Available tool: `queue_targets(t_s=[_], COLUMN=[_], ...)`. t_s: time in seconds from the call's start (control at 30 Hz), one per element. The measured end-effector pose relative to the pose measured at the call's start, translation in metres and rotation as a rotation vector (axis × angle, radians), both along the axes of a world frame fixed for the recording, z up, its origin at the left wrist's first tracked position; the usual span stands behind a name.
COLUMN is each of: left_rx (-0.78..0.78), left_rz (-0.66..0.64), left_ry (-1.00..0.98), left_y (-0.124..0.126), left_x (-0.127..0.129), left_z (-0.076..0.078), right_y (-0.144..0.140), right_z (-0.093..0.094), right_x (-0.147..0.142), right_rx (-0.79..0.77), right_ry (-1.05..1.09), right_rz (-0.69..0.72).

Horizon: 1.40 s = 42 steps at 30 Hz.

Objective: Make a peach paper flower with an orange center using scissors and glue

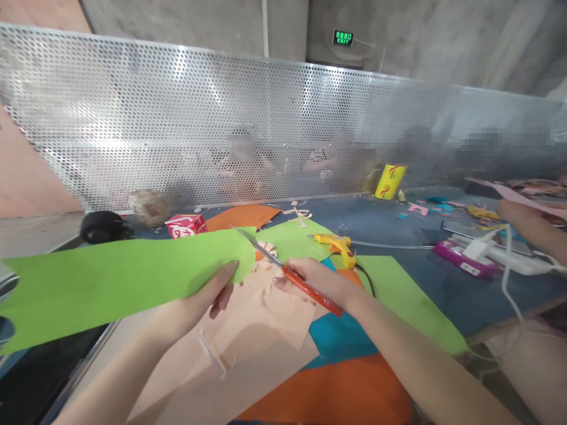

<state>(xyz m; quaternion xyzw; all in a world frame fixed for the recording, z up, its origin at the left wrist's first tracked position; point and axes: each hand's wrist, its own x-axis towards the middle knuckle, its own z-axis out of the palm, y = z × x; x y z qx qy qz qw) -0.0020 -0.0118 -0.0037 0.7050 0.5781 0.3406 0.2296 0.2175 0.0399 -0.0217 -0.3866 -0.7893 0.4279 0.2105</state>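
Our left hand [212, 292] pinches the right end of a long green paper strip [119, 277], held up over the near left table edge. Our right hand [316, 283] is closed around orange-handled scissors [287, 273], blades at the strip's far right edge. A yellow glue gun [339, 245] lies just beyond; bare blue tabletop [390, 227] opens farther right.

We count one pair of scissors [290, 274], one yellow glue gun [337, 245], one yellow cup [390, 181], one red box [186, 225], three green paper sheets and two of our hands on the counter [398, 227].
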Motion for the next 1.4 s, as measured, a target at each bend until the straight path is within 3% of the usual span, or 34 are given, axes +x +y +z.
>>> queue_targets(t_s=[0.37,0.6,0.73,1.17,1.4], left_rx=[-0.034,-0.082,-0.084,-0.132,-0.110], left_rz=[-0.077,-0.174,-0.222,-0.213,-0.235], left_ry=[-0.036,-0.046,-0.094,-0.110,-0.198], left_y=[0.002,0.000,0.002,-0.001,0.003], left_x=[-0.008,-0.012,-0.018,-0.021,-0.026], left_z=[-0.003,-0.002,-0.004,-0.005,-0.002], right_y=[-0.003,0.000,-0.001,-0.001,-0.001], right_z=[0.007,0.004,0.006,0.005,0.004], right_x=[0.000,0.001,0.002,-0.001,0.000], right_rx=[-0.019,0.087,0.066,0.129,0.082], right_ry=[-0.030,-0.045,-0.056,-0.038,-0.045], right_rz=[-0.005,0.053,0.057,0.100,0.046])
